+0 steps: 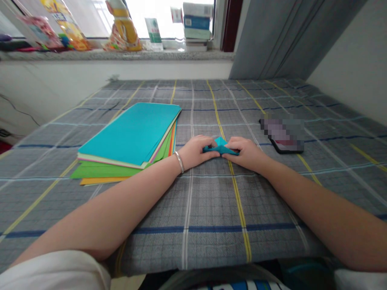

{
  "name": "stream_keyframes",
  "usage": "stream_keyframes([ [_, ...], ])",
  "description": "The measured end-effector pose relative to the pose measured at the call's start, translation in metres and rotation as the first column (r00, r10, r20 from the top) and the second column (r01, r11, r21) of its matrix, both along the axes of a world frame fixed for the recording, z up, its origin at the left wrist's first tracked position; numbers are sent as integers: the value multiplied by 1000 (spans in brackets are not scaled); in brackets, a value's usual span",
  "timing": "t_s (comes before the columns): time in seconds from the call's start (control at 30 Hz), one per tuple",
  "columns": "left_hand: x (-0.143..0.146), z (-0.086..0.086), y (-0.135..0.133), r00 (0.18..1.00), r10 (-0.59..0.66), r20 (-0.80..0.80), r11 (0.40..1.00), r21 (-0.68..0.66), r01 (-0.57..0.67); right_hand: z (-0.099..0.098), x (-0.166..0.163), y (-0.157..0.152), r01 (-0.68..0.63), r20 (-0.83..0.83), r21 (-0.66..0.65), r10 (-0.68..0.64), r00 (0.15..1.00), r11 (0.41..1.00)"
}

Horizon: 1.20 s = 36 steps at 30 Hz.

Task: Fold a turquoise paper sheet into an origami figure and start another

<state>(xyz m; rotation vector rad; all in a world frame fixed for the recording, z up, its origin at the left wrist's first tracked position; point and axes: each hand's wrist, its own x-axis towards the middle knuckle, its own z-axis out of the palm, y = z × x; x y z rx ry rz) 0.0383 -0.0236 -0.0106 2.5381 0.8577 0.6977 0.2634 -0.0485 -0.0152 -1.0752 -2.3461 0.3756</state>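
On the grey checked sheet (211, 209), the folded teal paper (220, 148) runs nine-to-three; your left hand (198, 152) and right hand (245, 153), palms down, pinch its ends.

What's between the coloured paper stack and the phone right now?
In the head view: the left hand and right hand, both on a folded teal paper.

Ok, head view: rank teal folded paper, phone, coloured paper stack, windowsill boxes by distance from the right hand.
1. teal folded paper, in the right hand
2. phone, just right
3. coloured paper stack, far left
4. windowsill boxes, at the back
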Motion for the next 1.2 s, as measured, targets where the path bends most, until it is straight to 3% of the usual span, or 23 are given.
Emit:
stream_keyframes([
  [0.07,-5,4,-2,982,-173,-80,984,26,176,1,3,-4,-42,64,60,38,997,997],
  [0.13,-9,6,-4,957,-259,-129,964,31,265,4,6,-8,-82,167,105,64,984,991],
  [0.27,-11,5,-9,961,-195,-199,978,38,206,9,7,-16,-71,305,154,20,952,985],
  [0.4,-8,3,-11,935,-125,-332,987,54,152,12,2,-19,-49,329,166,-9,944,985],
  [0.77,-7,6,-11,904,-110,-412,987,62,148,11,4,-15,-158,86,-4,158,984,987],
  [0.93,-7,4,-6,942,-121,-314,990,26,137,14,5,-17,-24,-23,-88,22,999,996],
  [1.1,-7,2,2,986,-112,-125,988,-118,97,14,3,-17,175,-26,-173,-182,983,969],
  [1.2,-4,3,4,999,-15,-39,992,-125,10,14,0,-14,271,-11,-148,-276,961,951],
])
